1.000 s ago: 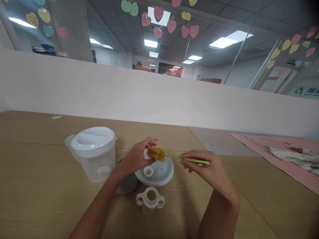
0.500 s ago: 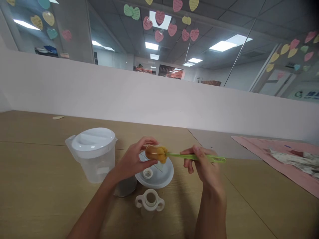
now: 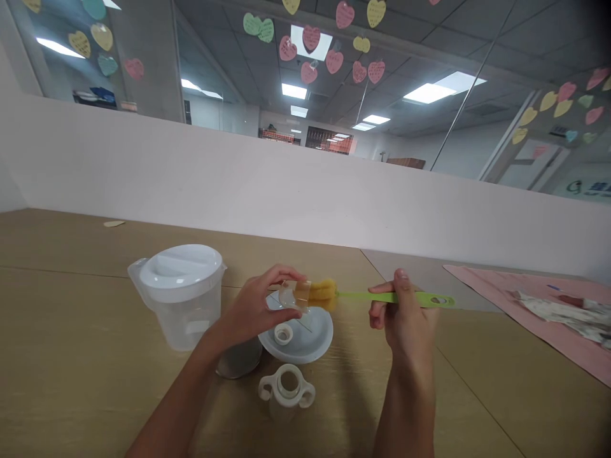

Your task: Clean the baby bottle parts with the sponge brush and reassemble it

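Note:
My left hand (image 3: 255, 306) grips a small clear container (image 3: 289, 295) lying sideways, its mouth facing right. My right hand (image 3: 405, 312) holds the green handle (image 3: 435, 299) of a brush with a yellow head (image 3: 324, 294). The tip of the yellow head is inside the container's mouth, and most of it shows outside. Below the container is a pale plate (image 3: 317, 340) bearing a white ring (image 3: 283, 334). Nearer to me a white two-handled piece (image 3: 287, 397) stands upright on the table.
A clear pitcher with a white lid (image 3: 187, 296) stands at the left. A dark round object (image 3: 239, 359) lies partly under my left forearm. A pink cloth (image 3: 501, 296) with patterned fabric (image 3: 563, 316) is at the right. A white wall (image 3: 214, 172) rises behind the table (image 3: 81, 356).
My right hand has moved to the right and drawn the yellow brush head mostly out of the container. My left hand stays nearly in place around the container.

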A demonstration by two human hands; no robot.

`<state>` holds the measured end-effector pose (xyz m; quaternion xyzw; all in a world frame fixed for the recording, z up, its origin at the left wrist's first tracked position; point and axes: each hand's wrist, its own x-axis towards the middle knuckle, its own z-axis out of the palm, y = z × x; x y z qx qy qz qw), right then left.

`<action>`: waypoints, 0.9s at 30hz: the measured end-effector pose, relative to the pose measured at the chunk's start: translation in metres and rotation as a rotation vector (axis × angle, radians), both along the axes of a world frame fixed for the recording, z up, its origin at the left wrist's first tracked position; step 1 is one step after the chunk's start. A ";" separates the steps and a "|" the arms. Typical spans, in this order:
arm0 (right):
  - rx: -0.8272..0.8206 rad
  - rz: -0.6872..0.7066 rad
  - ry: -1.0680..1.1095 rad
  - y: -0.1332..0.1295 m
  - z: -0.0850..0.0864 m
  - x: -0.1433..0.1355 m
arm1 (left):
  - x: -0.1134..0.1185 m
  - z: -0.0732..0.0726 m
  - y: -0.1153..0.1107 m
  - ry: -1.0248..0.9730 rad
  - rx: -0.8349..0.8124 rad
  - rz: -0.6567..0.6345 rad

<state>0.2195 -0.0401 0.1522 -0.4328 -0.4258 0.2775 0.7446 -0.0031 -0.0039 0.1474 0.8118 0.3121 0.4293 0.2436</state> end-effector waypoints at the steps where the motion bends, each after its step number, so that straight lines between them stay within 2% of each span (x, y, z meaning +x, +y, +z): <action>1: -0.024 0.022 -0.006 0.000 0.001 0.000 | 0.001 0.000 0.000 0.014 -0.008 0.000; 3: -0.037 0.053 0.010 0.000 0.002 -0.002 | 0.002 -0.001 0.001 -0.001 -0.015 -0.019; 7: -0.008 -0.026 0.027 -0.003 0.004 -0.006 | 0.004 0.000 -0.001 -0.094 -0.009 -0.054; 10: 0.000 0.024 0.003 -0.005 0.005 -0.009 | 0.005 0.000 -0.001 -0.158 -0.019 -0.085; 13: 0.048 -0.008 0.032 -0.005 0.005 -0.010 | 0.004 0.000 0.000 -0.217 -0.032 -0.058; 17: 0.014 0.064 0.021 -0.005 0.007 -0.010 | 0.001 -0.001 0.003 -0.241 -0.054 -0.075; 20: 0.038 0.016 0.055 -0.007 0.008 -0.010 | -0.001 -0.002 0.003 -0.240 -0.042 -0.028; 24: 0.030 0.026 0.039 -0.007 0.008 -0.009 | -0.002 -0.003 0.002 -0.242 -0.054 -0.081; 27: 0.001 0.037 0.032 -0.006 0.007 -0.010 | 0.000 -0.003 0.001 -0.221 -0.039 -0.075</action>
